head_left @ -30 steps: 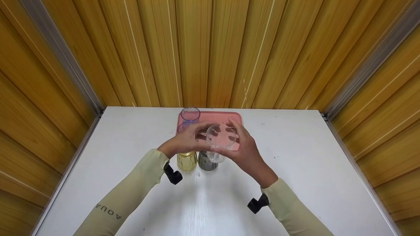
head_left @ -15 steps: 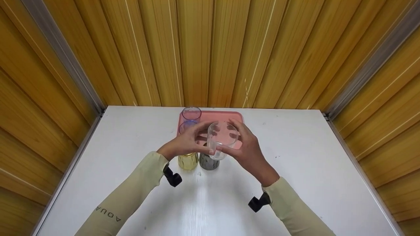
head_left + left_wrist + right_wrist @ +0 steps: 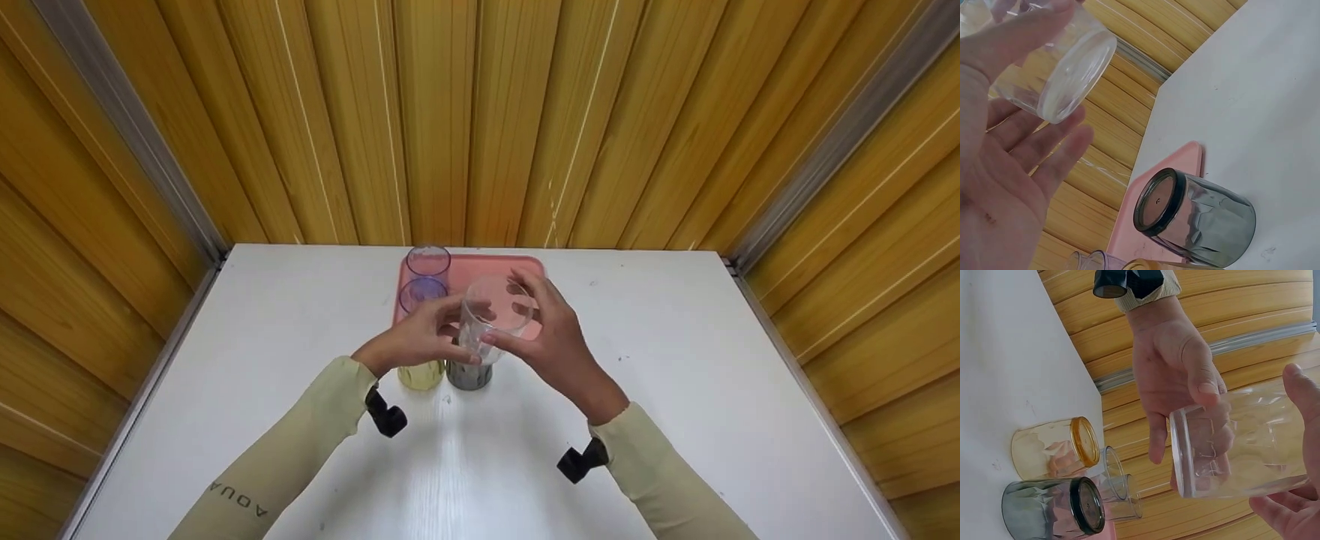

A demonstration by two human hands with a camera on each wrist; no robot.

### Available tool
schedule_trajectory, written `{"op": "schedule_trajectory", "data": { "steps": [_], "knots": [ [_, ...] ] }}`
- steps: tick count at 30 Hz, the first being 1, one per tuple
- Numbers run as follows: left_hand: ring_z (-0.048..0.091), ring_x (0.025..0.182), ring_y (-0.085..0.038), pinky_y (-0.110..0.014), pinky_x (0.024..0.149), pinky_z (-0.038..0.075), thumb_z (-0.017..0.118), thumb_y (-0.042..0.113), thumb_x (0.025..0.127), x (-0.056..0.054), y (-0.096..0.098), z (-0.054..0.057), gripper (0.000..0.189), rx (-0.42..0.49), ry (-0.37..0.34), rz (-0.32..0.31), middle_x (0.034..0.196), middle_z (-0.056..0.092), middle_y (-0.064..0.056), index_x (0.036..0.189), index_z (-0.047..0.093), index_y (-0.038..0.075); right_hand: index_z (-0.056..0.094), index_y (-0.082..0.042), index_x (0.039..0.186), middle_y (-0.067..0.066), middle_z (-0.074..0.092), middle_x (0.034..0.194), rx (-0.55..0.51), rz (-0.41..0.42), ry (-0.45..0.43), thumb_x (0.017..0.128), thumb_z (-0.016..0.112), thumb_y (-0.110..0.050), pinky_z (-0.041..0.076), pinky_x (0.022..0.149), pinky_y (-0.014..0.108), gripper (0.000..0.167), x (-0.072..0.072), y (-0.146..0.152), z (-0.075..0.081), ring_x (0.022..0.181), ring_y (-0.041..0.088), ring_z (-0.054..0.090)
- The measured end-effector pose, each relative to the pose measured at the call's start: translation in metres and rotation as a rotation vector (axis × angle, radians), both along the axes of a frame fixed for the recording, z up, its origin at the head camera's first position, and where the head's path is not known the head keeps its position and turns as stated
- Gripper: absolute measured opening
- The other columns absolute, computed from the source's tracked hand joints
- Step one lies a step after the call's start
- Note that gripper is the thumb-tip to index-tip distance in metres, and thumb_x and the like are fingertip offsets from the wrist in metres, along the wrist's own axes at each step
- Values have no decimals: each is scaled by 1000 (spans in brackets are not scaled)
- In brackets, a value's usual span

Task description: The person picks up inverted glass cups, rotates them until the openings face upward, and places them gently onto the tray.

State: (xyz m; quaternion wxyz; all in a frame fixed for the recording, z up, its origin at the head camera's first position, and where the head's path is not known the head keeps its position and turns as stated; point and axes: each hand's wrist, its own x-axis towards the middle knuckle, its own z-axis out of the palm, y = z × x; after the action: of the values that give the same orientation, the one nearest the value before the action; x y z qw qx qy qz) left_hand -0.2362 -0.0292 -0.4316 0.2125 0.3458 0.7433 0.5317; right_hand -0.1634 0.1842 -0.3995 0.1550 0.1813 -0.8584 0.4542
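My left hand [image 3: 416,339] and right hand [image 3: 555,345] both hold the clear glass [image 3: 1264,450], fingers part-curled round it, left lower, right nearer the mouth, long axis roughly upright, raised above table [image 3: 300,315], with grey glass [image 3: 1207,222] lower down.

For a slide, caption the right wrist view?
Left hand and right hand hold a clear cup aloft; yellow cup and grey cup stand on the white table.
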Motion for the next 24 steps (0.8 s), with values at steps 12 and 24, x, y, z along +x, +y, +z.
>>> {"op": "schedule_trajectory", "data": {
  "steps": [12, 24],
  "knots": [
    [56, 125, -22, -47, 104, 47, 83, 29, 75, -1, -2, -3, 74, -54, 31, -14, 135, 58, -3, 140, 49, 24, 39, -35, 146, -7, 35, 152, 343, 163, -47, 72, 82, -41, 45, 107, 42, 86, -6, 14, 33, 139, 18, 39],
    [53, 128, -23, -44, 107, 46, 83, 26, 75, -3, -1, -2, 73, -92, 4, -42, 135, 56, 4, 139, 48, 27, 42, -37, 145, -3, 36, 153, 532, 265, -176, 74, 82, -36, 49, 103, 43, 81, -7, 14, 54, 136, 24, 43]
  ]
}}
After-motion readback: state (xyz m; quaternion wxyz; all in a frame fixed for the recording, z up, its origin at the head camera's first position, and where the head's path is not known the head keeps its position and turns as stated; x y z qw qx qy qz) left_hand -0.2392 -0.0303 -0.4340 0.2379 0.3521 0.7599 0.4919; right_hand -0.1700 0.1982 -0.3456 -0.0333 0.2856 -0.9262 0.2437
